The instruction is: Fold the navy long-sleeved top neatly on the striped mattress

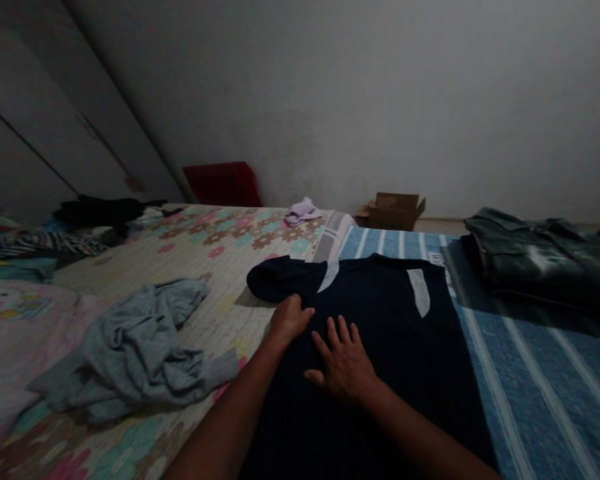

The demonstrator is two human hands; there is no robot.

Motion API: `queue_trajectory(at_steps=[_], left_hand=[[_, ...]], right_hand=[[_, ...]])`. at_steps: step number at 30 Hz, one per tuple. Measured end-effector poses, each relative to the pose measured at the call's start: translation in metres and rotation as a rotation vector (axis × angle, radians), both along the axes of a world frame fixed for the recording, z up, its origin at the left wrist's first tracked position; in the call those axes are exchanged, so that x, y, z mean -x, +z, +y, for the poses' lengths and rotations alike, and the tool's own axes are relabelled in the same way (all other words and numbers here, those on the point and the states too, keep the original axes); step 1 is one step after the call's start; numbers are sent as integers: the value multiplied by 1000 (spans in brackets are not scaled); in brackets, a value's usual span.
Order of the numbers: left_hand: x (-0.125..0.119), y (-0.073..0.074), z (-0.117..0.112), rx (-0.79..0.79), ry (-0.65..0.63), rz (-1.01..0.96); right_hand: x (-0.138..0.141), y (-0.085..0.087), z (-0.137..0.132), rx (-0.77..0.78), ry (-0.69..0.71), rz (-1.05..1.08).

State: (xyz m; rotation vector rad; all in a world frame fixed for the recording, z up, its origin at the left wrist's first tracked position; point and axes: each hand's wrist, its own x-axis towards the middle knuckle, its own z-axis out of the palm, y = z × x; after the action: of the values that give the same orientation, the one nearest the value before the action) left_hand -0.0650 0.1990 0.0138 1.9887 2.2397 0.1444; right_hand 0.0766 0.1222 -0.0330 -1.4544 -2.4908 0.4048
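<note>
A dark navy shirt (390, 333) with two pale grey patches lies spread flat on the bed in front of me. My left hand (289, 319) rests on its left edge near the sleeve, fingers curled down and pinching the fabric. Just to the right, my right hand (344, 363) lies flat on the middle of the shirt with its fingers spread.
A crumpled grey garment (135, 347) lies to the left on the floral sheet (215, 240). Folded dark jeans (545, 260) sit at the right on the blue striped cover (530, 380). A small lilac cloth (303, 211), a cardboard box (394, 210), a red object (223, 183) and piled clothes (80, 223) lie farther back.
</note>
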Motion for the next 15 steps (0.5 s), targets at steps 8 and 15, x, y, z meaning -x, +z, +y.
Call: queue_trajectory(at_steps=[8, 15], left_hand=[[1, -6, 1, -76, 65, -71], [-42, 9, -9, -298, -277, 119]], right_hand=[[-1, 2, 2, 22, 4, 7], [0, 7, 3, 50, 17, 17]])
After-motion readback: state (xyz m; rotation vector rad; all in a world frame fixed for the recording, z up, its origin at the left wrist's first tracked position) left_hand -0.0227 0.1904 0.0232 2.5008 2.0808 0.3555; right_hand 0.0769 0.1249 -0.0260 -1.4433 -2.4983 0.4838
